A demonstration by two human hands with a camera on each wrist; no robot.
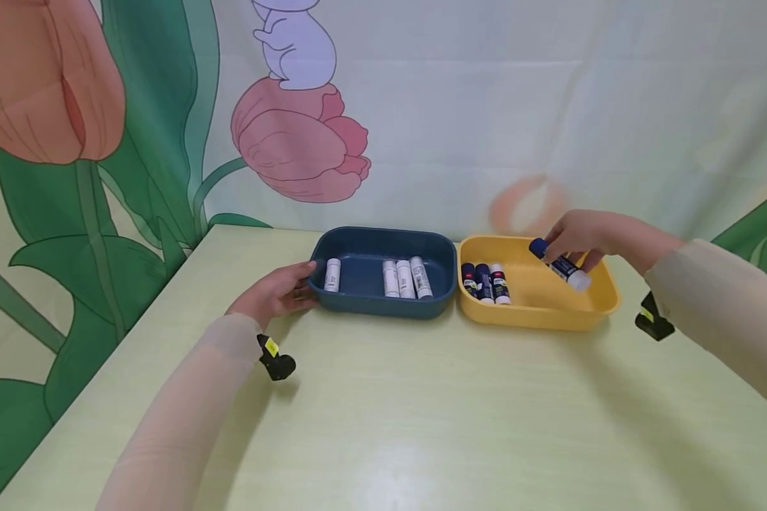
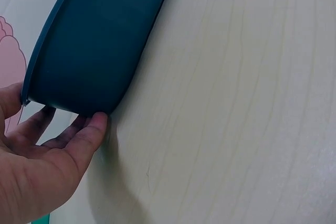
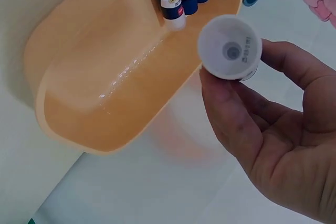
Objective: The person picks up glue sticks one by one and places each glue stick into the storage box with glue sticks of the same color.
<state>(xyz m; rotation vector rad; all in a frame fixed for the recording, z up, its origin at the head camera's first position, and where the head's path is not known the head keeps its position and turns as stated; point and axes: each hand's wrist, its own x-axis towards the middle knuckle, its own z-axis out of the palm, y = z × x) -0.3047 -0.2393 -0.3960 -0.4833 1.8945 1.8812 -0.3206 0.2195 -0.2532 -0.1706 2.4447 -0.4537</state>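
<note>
My right hand (image 1: 584, 234) pinches a blue-and-white glue stick (image 1: 561, 265) between thumb and fingers, tilted above the yellow bin (image 1: 543, 318). In the right wrist view its round white base (image 3: 229, 47) faces the camera. Several dark-blue-labelled glue sticks (image 1: 483, 283) lean side by side at that bin's left end. At the left end of the dark blue bin (image 1: 383, 305), my left hand (image 1: 281, 291) holds on, thumb at the rim and fingertips against the outer wall. One white glue stick (image 1: 333, 275) leans at this bin's left; several more white sticks (image 1: 405, 279) stand grouped at its right.
Both bins stand end to end at the back of a pale wood-grain table (image 1: 383, 411). Behind them hangs a backdrop (image 1: 454, 128) printed with tulips and a white animal. A small black device (image 1: 276, 358) sits at each wrist.
</note>
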